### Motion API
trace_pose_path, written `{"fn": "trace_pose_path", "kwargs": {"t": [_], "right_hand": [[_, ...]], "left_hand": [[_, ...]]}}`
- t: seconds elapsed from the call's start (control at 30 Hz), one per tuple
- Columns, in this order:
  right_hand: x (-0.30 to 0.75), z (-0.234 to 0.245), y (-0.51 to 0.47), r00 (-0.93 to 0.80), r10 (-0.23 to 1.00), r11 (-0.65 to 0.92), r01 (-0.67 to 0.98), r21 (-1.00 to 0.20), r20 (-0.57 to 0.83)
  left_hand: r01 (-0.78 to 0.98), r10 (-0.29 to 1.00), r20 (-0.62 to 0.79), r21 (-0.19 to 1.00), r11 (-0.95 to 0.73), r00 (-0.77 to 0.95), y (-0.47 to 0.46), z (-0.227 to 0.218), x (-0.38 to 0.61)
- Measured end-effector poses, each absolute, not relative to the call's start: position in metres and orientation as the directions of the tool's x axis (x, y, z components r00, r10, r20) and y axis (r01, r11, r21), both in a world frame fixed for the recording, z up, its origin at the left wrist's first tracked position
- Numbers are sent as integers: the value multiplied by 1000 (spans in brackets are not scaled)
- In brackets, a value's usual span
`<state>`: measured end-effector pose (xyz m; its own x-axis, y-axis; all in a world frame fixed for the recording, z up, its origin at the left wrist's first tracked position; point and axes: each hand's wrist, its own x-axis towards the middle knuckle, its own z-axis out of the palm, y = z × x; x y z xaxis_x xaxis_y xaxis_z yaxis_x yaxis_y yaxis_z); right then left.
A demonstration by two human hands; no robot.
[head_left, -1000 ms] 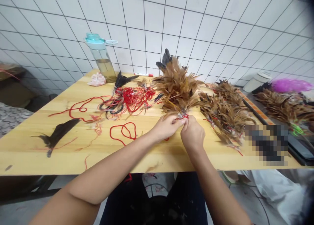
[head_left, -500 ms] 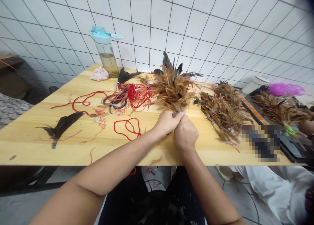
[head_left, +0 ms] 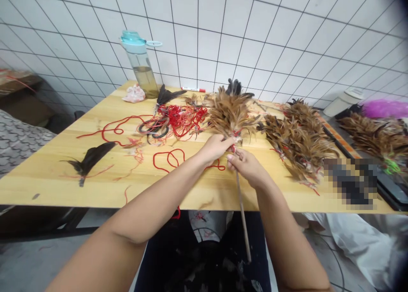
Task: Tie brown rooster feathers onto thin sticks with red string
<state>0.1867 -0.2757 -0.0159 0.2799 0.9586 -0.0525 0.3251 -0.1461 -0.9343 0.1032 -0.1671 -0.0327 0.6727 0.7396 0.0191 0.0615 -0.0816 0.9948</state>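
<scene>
A bunch of brown feathers (head_left: 230,111) is bound with red string to the top of a thin wooden stick (head_left: 242,215) that runs down past the table's front edge. My left hand (head_left: 215,148) is closed round the base of the bunch, where the string wraps it. Just below, my right hand (head_left: 245,166) pinches the stick with its fingers closed. A loose red string (head_left: 168,159) lies in loops to the left of my hands.
On the wooden table (head_left: 47,179) lie a tangle of red string with scissors (head_left: 174,122), a dark feather (head_left: 91,158), a pile of brown feather bundles (head_left: 298,141) and a water bottle (head_left: 142,66). Another person's white clothing (head_left: 357,245) shows at lower right.
The hands have parted: my right hand slid down onto the stick, which now shows below the table edge. The feather bunch has settled lower, with my left hand still at its base.
</scene>
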Motion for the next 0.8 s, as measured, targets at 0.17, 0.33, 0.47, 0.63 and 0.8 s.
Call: {"fn": "trace_pose_path", "kwargs": {"t": [0.17, 0.33, 0.47, 0.63, 0.8], "right_hand": [[218, -19, -278, 90, 982, -141, -228, -963, -165], [224, -22, -266, 12, 970, -214, -440, -872, -244], [228, -20, -259, -101, 961, -278, -391, -877, -259], [230, -32, -257, -64, 981, -196, -333, -922, -185], [222, -44, -257, 212, 973, -56, -148, -987, -87]], "left_hand": [[-90, 683, 61, 996, 8, 728, -169, -27, 102], [-145, 532, 76, 985, 89, 843, -168, -28, 100], [-116, 484, 45, 986, 119, 874, -165, -29, 98], [-95, 571, 8, 988, 123, 821, -160, -39, 105], [-90, 621, 3, 990, 110, 784, -160, -46, 113]]}}
